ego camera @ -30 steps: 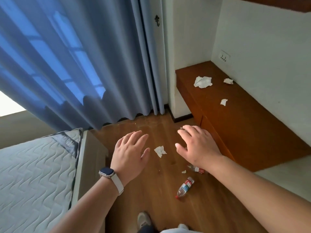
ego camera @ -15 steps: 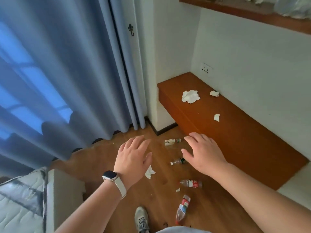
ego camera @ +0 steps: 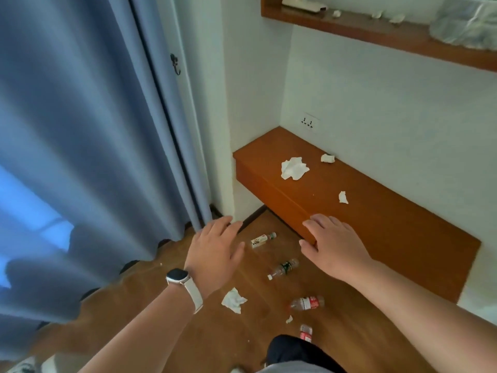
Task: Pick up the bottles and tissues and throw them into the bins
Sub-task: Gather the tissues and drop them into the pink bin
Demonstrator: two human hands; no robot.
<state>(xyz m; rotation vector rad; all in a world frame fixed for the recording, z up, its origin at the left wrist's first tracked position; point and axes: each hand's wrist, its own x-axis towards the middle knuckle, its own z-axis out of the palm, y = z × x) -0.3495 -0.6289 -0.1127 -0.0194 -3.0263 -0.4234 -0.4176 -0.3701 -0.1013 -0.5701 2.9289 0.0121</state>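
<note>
My left hand [ego camera: 215, 254] and my right hand [ego camera: 336, 246] are stretched out in front of me, fingers straight, holding nothing. Several plastic bottles lie on the wooden floor below them: a white-labelled bottle [ego camera: 263, 239], a green-labelled bottle [ego camera: 283, 269], a red-labelled bottle [ego camera: 308, 303] and another red-labelled bottle [ego camera: 306, 332] by my knee. A crumpled tissue [ego camera: 233, 300] and a small tissue scrap [ego camera: 289, 319] lie on the floor too. On the low wooden bench [ego camera: 390, 227] are a large crumpled tissue [ego camera: 293, 168] and two small ones, one near the wall [ego camera: 327, 158], one nearer me [ego camera: 343, 197].
Blue curtains [ego camera: 80, 157] hang on the left down to the floor. A wooden shelf [ego camera: 376, 33] high on the right wall carries tissue scraps and a clear plastic bag [ego camera: 465, 22]. A wall socket [ego camera: 309, 122] sits above the bench. My knee [ego camera: 290, 351] is at the bottom.
The view has swung right and upward: the mattress has left the frame, the high shelf has come in, and more bottles show on the floor. Both hands stay outstretched and empty.
</note>
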